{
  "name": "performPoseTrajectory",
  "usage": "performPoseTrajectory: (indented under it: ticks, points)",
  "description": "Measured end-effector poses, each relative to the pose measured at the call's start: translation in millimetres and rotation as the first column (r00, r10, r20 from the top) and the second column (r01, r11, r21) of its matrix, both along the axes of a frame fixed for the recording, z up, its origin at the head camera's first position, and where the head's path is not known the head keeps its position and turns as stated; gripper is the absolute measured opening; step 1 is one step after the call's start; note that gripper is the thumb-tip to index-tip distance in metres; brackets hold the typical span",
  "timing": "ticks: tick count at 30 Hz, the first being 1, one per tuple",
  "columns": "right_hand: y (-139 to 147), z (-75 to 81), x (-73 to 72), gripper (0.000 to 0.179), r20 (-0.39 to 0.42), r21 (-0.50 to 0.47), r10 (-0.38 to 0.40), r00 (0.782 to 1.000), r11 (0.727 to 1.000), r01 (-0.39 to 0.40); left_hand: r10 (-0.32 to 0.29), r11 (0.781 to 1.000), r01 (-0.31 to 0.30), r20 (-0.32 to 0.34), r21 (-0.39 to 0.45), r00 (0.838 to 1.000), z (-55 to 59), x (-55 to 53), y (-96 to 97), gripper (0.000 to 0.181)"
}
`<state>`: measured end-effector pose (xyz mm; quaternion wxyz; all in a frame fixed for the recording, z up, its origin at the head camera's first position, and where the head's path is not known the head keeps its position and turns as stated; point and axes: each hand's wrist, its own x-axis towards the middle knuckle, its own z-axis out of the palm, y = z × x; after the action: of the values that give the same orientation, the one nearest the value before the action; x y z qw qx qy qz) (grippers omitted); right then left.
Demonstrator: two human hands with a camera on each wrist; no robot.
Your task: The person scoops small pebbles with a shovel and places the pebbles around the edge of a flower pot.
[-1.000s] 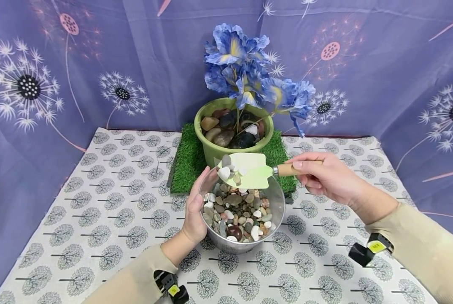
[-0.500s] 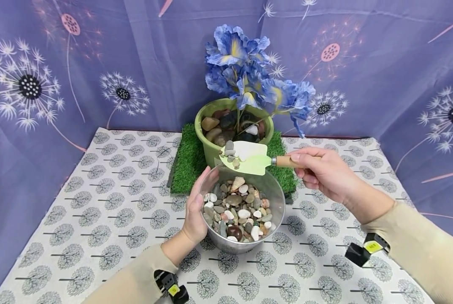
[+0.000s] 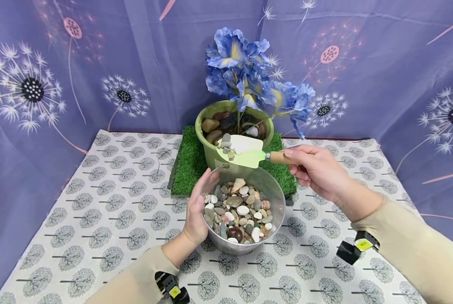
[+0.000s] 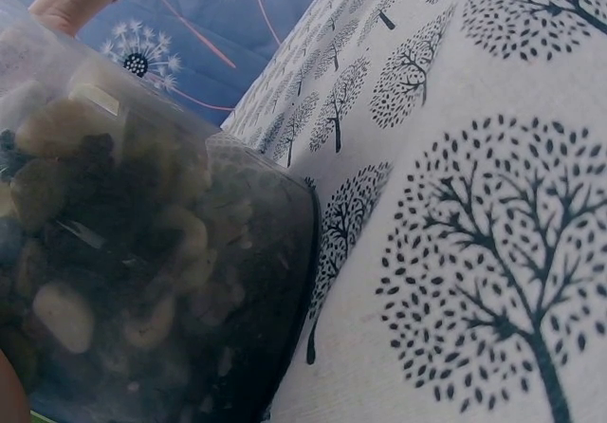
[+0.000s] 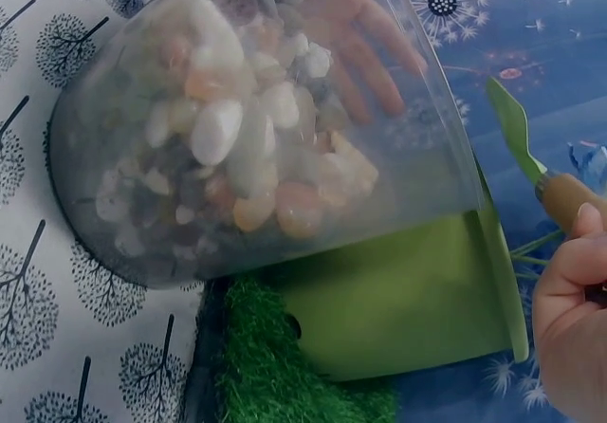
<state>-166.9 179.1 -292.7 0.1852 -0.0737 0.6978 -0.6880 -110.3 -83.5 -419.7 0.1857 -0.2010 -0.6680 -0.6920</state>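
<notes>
My right hand (image 3: 315,171) grips the wooden handle of a small pale-green trowel (image 3: 249,157). Several grey and white pebbles (image 3: 226,143) lie toward the tip of its blade, which hovers over the near rim of a green flower pot (image 3: 207,150). Large stones and blue artificial irises (image 3: 245,95) fill that pot. With fingers extended, my left hand (image 3: 196,213) rests along the left side of a clear plastic bucket (image 3: 277,202) of mixed pebbles. Those straight fingers show through the bucket wall in the right wrist view, where the trowel (image 5: 515,124) is seen edge-on.
The pot stands on a square of artificial grass (image 3: 184,169), directly behind the bucket. A white cloth with tree prints (image 3: 116,211) covers the table. Purple dandelion-print fabric (image 3: 165,63) hangs behind and at both sides.
The trowel has risen away from above the bucket toward the pot and slightly left, carrying fewer pebbles than one second ago. A shell and more pebbles now show in the bucket. The left hand stays put.
</notes>
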Motion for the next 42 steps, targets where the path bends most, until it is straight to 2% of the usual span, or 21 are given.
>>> performPoseTrajectory:
  ticks: [7,16,21,31,42]
  points:
    - [-12.1,0.8,-2.2,0.017,0.049,-0.012,-0.071,0.996,0.997,0.072,-0.002,1.000,0.002,-0.001,0.005,1.000,0.1,-0.3,0.4,0.061]
    - [-29.5,2.2,-5.1,0.020,0.053,0.003,-0.126,0.991,0.992,0.126,0.006,1.000,-0.006,-0.023,-0.020,1.000,0.4,0.0,-0.2,0.061]
    - [-36.5,2.2,-9.5,0.024,0.061,0.021,-0.143,0.988,0.990,0.142,0.000,1.000,0.000,-0.031,-0.017,1.000,1.2,0.4,0.2,0.061]
    - [-47.6,-2.5,-18.1,0.015,0.073,-0.014,-0.161,0.984,0.987,0.162,-0.012,1.000,0.012,-0.031,-0.007,0.999,1.3,1.1,0.4,0.061]
    - [-57.3,-0.6,-23.5,0.027,0.096,0.013,-0.172,0.980,0.985,0.172,-0.002,1.000,0.002,-0.059,0.001,0.998,0.7,0.6,0.7,0.059]
